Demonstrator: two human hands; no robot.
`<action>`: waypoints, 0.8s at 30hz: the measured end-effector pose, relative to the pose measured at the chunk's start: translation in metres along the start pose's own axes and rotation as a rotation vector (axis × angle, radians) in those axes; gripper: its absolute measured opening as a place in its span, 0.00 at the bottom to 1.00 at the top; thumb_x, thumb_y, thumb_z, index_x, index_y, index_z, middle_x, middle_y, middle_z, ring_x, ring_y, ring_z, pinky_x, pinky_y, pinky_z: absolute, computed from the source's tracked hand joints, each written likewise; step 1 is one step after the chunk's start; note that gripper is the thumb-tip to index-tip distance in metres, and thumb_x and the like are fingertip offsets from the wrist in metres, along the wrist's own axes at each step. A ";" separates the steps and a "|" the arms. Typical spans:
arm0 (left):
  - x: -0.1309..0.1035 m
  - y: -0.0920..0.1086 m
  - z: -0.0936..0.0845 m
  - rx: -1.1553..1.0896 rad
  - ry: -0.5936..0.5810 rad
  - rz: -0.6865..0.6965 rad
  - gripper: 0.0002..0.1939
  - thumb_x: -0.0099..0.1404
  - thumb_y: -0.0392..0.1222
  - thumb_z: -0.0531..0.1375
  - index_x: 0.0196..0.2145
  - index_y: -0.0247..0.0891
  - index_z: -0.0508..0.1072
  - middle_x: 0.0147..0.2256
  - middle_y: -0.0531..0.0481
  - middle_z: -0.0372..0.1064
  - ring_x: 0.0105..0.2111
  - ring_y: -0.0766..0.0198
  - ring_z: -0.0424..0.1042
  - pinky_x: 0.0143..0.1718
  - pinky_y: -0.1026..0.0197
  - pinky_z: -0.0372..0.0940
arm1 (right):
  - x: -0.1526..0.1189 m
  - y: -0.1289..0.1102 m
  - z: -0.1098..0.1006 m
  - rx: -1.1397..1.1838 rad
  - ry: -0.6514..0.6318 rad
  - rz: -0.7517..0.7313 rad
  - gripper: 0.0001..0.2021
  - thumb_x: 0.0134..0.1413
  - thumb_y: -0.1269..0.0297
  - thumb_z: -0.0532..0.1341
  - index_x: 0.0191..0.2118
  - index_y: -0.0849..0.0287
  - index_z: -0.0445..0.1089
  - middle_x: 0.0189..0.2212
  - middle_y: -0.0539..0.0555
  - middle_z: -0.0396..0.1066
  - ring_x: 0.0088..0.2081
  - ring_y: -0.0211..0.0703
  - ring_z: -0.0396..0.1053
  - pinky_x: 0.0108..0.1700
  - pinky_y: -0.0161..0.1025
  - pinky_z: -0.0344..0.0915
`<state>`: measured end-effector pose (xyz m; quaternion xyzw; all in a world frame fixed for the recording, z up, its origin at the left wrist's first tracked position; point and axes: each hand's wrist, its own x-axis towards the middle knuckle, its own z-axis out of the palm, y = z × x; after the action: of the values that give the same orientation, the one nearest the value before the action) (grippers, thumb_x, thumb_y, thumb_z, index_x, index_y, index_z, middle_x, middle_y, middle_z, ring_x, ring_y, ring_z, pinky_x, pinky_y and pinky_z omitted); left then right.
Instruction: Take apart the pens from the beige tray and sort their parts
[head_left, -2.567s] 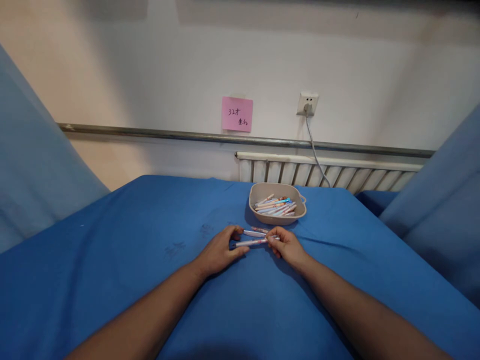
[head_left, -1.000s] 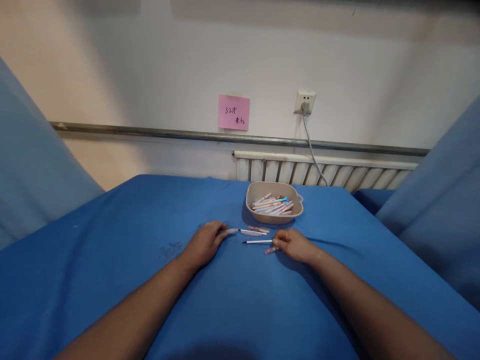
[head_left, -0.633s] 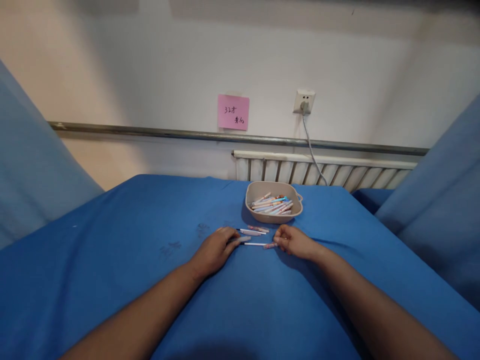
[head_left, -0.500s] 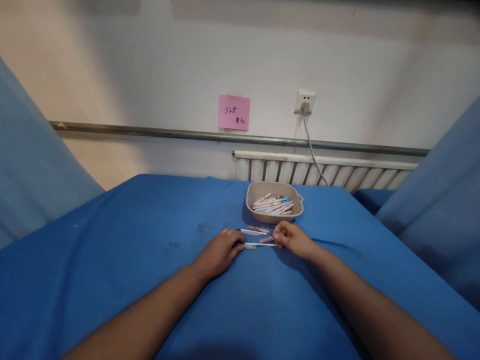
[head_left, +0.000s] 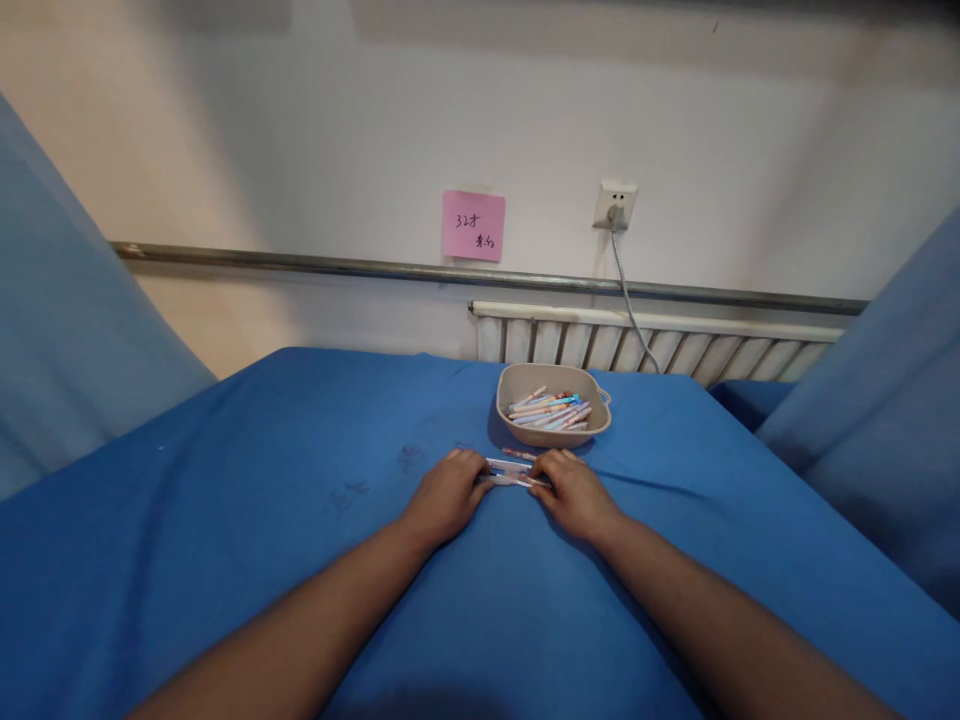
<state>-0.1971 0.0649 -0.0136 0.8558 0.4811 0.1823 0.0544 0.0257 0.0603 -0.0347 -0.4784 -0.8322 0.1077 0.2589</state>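
Observation:
Several slim white pens [head_left: 510, 470] lie side by side on the blue cloth, spanning the gap between my two hands. My left hand [head_left: 448, 497] closes its thumb and fingers on their left ends. At their right ends, my right hand [head_left: 574, 493] grips in the same way. The pen ends are hidden under my fingers. A patterned pinkish pen [head_left: 518, 454] rests just behind them, its right end close to my right fingers. Beyond my hands stands a beige basket [head_left: 517, 437] with many pens [head_left: 551, 408] piled loosely in it.
Blue cloth [head_left: 300, 430] covers the table. Behind it are a white radiator [head_left: 577, 345], a metal rail [head_left: 337, 266] and a socket [head_left: 616, 205] with a grey cable [head_left: 628, 300]. A pink note [head_left: 473, 227] sticks to the wall. Light blue curtains [head_left: 67, 300] hang at both sides.
My right hand has turned and come down on the right ends of the pens. The pens are now drawn together between both hands. The view has shifted slightly.

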 end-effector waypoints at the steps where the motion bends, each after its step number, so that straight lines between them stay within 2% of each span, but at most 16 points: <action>1: 0.000 0.000 0.000 0.003 0.019 0.010 0.05 0.64 0.39 0.55 0.36 0.38 0.69 0.35 0.47 0.68 0.38 0.57 0.65 0.39 0.58 0.60 | 0.000 0.000 0.000 -0.026 0.002 -0.007 0.05 0.55 0.66 0.60 0.38 0.58 0.67 0.38 0.53 0.69 0.42 0.44 0.62 0.44 0.39 0.56; 6: -0.001 0.001 -0.001 -0.014 0.043 0.034 0.05 0.63 0.36 0.55 0.37 0.38 0.68 0.37 0.47 0.68 0.39 0.58 0.65 0.41 0.56 0.59 | 0.000 0.001 -0.001 -0.080 0.011 -0.033 0.05 0.57 0.69 0.58 0.40 0.57 0.66 0.39 0.54 0.68 0.42 0.44 0.61 0.45 0.40 0.55; 11: -0.001 0.001 0.000 -0.013 0.000 0.046 0.03 0.63 0.37 0.56 0.36 0.38 0.68 0.35 0.48 0.68 0.37 0.58 0.65 0.38 0.58 0.60 | -0.002 -0.001 0.002 -0.079 0.065 -0.069 0.04 0.58 0.67 0.56 0.39 0.58 0.66 0.36 0.54 0.68 0.41 0.45 0.62 0.43 0.40 0.57; 14: -0.001 0.001 0.000 -0.001 0.024 0.045 0.03 0.63 0.39 0.57 0.35 0.38 0.68 0.34 0.48 0.68 0.37 0.58 0.65 0.38 0.58 0.60 | -0.004 -0.005 0.001 -0.060 0.122 -0.117 0.04 0.58 0.69 0.54 0.38 0.58 0.66 0.35 0.55 0.69 0.39 0.45 0.63 0.42 0.40 0.58; 17: -0.001 0.002 -0.003 -0.025 0.090 0.051 0.05 0.64 0.39 0.56 0.38 0.38 0.68 0.37 0.47 0.68 0.39 0.57 0.65 0.40 0.57 0.60 | 0.000 -0.003 -0.014 -0.041 0.242 -0.174 0.07 0.58 0.71 0.52 0.39 0.59 0.66 0.37 0.56 0.69 0.40 0.45 0.65 0.44 0.41 0.59; 19: -0.002 0.002 -0.005 -0.049 0.128 0.049 0.06 0.65 0.38 0.54 0.40 0.39 0.68 0.38 0.46 0.68 0.40 0.57 0.66 0.42 0.56 0.61 | 0.011 0.006 -0.032 -0.093 0.291 -0.139 0.08 0.59 0.71 0.51 0.40 0.59 0.66 0.39 0.57 0.70 0.42 0.45 0.65 0.45 0.41 0.59; 21: -0.003 0.001 -0.007 -0.066 0.146 0.047 0.07 0.65 0.37 0.53 0.41 0.39 0.67 0.38 0.46 0.68 0.40 0.57 0.66 0.43 0.55 0.61 | 0.030 0.020 -0.054 -0.236 0.236 -0.001 0.11 0.58 0.71 0.51 0.43 0.60 0.67 0.42 0.58 0.71 0.44 0.46 0.65 0.47 0.41 0.59; 22: -0.004 0.001 -0.008 -0.072 0.146 0.046 0.07 0.65 0.37 0.52 0.41 0.39 0.67 0.38 0.46 0.68 0.40 0.58 0.66 0.43 0.56 0.61 | 0.041 0.028 -0.064 -0.333 0.119 0.054 0.12 0.57 0.71 0.51 0.45 0.59 0.67 0.44 0.58 0.70 0.46 0.47 0.65 0.47 0.41 0.58; 23: -0.004 0.000 -0.008 -0.078 0.143 0.044 0.07 0.65 0.36 0.52 0.40 0.39 0.68 0.38 0.46 0.68 0.40 0.58 0.66 0.43 0.56 0.61 | 0.053 0.036 -0.072 -0.424 -0.061 0.068 0.14 0.57 0.70 0.53 0.48 0.58 0.67 0.46 0.58 0.70 0.48 0.48 0.64 0.48 0.41 0.58; 24: -0.004 0.000 -0.009 -0.084 0.141 0.041 0.07 0.65 0.36 0.52 0.40 0.39 0.68 0.38 0.46 0.68 0.40 0.58 0.66 0.43 0.56 0.61 | 0.064 0.043 -0.079 -0.444 -0.144 0.057 0.14 0.54 0.67 0.57 0.47 0.56 0.69 0.45 0.57 0.71 0.47 0.49 0.65 0.46 0.39 0.59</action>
<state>-0.2024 0.0609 -0.0066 0.8475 0.4579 0.2630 0.0526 0.0734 0.1319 0.0342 -0.5379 -0.8380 -0.0368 0.0842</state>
